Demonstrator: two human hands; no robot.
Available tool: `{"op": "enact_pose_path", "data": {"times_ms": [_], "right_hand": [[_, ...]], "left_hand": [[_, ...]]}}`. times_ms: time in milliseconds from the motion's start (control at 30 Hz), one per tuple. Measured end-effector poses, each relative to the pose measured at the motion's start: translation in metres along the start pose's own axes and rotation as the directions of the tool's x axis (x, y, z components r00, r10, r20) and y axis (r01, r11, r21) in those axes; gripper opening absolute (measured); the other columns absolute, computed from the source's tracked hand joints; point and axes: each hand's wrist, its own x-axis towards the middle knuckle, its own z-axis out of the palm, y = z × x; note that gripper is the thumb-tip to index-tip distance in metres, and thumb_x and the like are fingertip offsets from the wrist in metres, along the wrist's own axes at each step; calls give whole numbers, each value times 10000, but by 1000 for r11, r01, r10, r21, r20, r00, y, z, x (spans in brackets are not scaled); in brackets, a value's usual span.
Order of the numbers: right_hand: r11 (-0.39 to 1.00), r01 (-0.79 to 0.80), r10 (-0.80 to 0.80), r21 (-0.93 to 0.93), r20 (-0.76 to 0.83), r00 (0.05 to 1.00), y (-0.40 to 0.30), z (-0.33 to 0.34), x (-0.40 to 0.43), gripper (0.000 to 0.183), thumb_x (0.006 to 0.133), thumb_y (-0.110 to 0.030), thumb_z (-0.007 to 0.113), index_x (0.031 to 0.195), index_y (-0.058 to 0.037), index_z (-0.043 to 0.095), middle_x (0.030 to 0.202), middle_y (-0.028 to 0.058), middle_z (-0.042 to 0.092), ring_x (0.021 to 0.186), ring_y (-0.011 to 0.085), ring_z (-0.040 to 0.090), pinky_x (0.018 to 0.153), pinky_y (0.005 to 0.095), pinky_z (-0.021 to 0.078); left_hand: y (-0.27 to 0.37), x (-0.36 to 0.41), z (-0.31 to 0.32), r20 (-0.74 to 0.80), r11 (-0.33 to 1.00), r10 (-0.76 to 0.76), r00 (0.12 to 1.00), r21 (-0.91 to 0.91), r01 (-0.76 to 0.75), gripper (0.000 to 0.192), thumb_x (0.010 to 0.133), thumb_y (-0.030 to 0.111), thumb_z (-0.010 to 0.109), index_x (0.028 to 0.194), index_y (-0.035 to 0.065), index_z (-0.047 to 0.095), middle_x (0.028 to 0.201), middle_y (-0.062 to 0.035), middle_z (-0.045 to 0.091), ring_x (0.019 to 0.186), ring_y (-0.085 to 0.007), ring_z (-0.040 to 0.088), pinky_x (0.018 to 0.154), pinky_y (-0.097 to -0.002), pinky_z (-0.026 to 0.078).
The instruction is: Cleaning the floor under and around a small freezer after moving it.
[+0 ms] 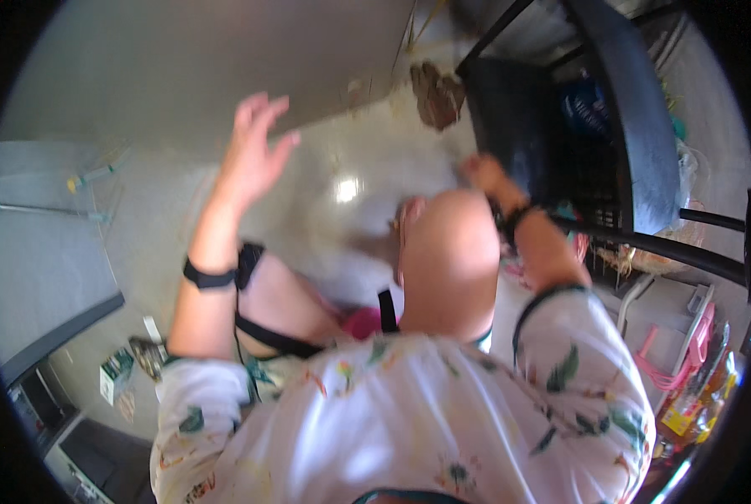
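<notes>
My left hand [255,148] is raised at the upper left, its fingers apart with nothing in them, above the pale shiny floor [325,151]. A black strap [208,275] goes round that forearm. My right hand [485,173] is blurred, just beyond my bent knee [454,233] and beside the black rack [507,126]; whether it holds something cannot be made out. The right wrist has a dark band [519,217]. Past the right hand, a brown object [437,97] lies on the floor. Something pink [364,322] shows between my legs.
The rack's dark frame [652,145] rises at the right, with a blue item [584,107] inside. Lower right are a pale container [658,315] with pink parts and several bottles [706,403]. A pole [41,211] lies at the left; a small green-and-white box [116,376] sits lower left.
</notes>
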Motion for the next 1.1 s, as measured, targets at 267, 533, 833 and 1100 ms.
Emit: {"op": "enact_pose_path", "data": {"times_ms": [267, 533, 833, 1100], "right_hand": [[963, -220, 220, 155, 16, 975, 56, 40, -163, 397, 847, -376, 621, 1048, -38, 668, 1064, 198, 658, 1021, 318, 620, 881, 369, 482], [914, -73, 190, 399, -262, 946, 59, 29, -111, 533, 823, -406, 660, 1165, -3, 591, 1075, 192, 659, 1019, 324, 625, 885, 357, 478], [951, 23, 68, 308, -283, 957, -22, 5, 41, 726, 794, -467, 688, 1350, -57, 464, 1360, 251, 458, 1248, 360, 467, 1022, 376, 390], [924, -381, 382, 21, -90, 920, -10, 27, 177, 872, 786, -624, 608, 1496, -357, 177, 1548, 166, 126, 1401, 438, 128, 1107, 536, 248]], "left_hand": [[77, -39, -42, -74, 974, -212, 974, 67, 217, 477, 848, 199, 682, 1295, 136, 529, 1398, -143, 356, 1211, -273, 483, 947, -395, 453], [99, -16, -64, -344, 856, 156, 926, 514, 47, 491, 823, 242, 702, 1278, 141, 548, 1407, -164, 373, 951, -236, 573, 716, -312, 482], [130, 31, -1, -243, 822, 193, 951, 569, -22, 662, 789, 120, 689, 1377, 65, 391, 1492, -279, 160, 1395, -408, 217, 1048, -424, 338], [54, 104, 49, -203, 628, 480, 853, 758, -173, 878, 743, 468, 756, 1463, 194, 333, 1516, -269, 50, 1383, -525, 6, 1028, -704, 77]]}}
